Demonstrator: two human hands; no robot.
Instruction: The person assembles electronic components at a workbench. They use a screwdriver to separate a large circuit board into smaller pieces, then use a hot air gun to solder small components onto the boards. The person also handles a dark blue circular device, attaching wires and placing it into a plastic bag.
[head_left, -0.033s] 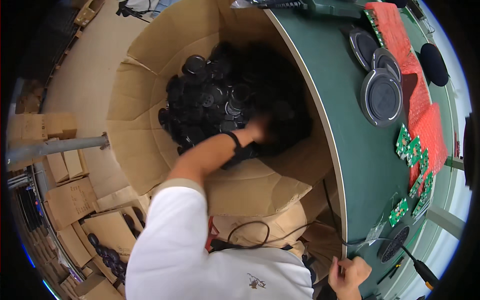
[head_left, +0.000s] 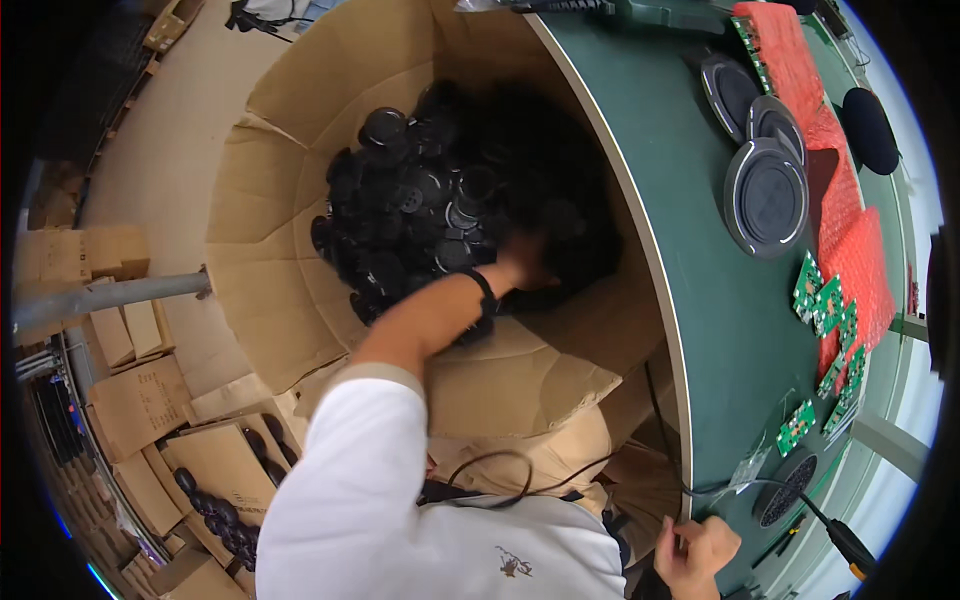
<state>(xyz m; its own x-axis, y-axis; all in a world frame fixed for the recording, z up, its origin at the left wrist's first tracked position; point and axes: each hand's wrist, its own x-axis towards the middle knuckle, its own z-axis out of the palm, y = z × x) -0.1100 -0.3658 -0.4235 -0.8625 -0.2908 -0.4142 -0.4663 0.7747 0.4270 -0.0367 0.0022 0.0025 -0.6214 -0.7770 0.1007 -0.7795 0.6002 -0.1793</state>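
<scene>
My left hand (head_left: 522, 262) reaches down into a big open cardboard box (head_left: 270, 250), among a heap of round black plastic parts (head_left: 400, 190). Its fingers are smeared by motion and lost in the dark shade, so whether it grips a part does not show. A dark band circles that wrist. At the lower right, my right hand (head_left: 698, 552) is held with curled fingers beside the front edge of the green table (head_left: 640, 110); nothing shows in it.
On the table lie round grey-black discs (head_left: 767, 198), red bubble wrap (head_left: 850, 240), several green circuit boards (head_left: 797, 427) and a round black mesh-faced part (head_left: 787, 488). A black cable (head_left: 660, 420) hangs over the edge. Cardboard boxes (head_left: 140, 400) and a metal pole (head_left: 110, 297) stand left.
My left forearm and sleeve have shifted slightly to the right, with the hand still deep in the box. My right hand stays in nearly the same place.
</scene>
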